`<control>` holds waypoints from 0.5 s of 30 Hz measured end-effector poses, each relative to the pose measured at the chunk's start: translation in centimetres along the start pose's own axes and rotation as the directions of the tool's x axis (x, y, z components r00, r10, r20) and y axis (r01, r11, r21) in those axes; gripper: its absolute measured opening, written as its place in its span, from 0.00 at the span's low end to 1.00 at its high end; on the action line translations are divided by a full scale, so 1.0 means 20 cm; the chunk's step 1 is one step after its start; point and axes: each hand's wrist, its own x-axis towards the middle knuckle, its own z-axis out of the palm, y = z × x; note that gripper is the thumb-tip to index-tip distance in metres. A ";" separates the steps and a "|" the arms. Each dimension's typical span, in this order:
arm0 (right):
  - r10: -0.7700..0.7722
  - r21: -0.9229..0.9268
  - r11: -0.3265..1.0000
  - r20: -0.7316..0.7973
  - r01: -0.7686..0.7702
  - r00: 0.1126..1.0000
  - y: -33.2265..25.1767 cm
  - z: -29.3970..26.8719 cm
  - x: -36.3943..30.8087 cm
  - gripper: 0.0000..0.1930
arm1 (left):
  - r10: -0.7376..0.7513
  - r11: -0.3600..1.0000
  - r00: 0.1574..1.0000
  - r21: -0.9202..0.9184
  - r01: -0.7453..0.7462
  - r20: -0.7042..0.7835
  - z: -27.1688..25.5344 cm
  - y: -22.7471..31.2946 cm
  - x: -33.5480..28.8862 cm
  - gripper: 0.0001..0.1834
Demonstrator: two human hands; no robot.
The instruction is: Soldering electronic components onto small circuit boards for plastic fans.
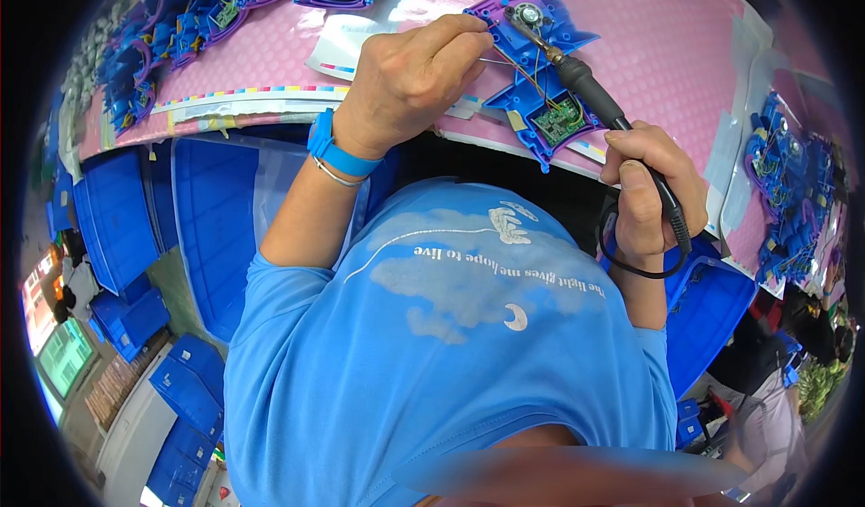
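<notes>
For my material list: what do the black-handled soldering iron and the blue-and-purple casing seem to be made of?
Black-handled soldering iron: matte grip, perhaps rubber or plastic, barely reflecting; shiny shaft, probably metal. Blue-and-purple casing: probably moulded plastic, lightly glossy, given its even colour and formed posts.

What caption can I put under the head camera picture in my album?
Right hand holds a soldering iron over blue plastic parts with a green circuit board, left hand close by.
</notes>
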 end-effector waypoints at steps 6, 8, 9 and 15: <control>-0.017 0.049 0.999 -0.054 0.020 0.998 0.01 0.02 0.01 0.10 | -0.002 1.000 1.000 0.003 0.002 0.005 -0.01 0.00 0.00 0.13; -0.012 0.045 0.999 -0.051 0.014 0.999 0.01 0.01 0.00 0.10 | 0.001 1.000 1.000 0.011 -0.001 0.005 0.00 0.00 0.00 0.14; -0.007 0.041 0.999 -0.048 0.009 0.999 0.01 0.01 0.00 0.11 | 0.020 1.000 1.000 0.015 -0.019 -0.023 0.00 -0.01 0.00 0.13; 0.027 0.002 1.000 -0.007 -0.027 1.000 -0.03 -0.02 -0.01 0.15 | -0.011 1.000 0.997 0.017 0.012 -0.076 -0.04 0.04 0.01 0.13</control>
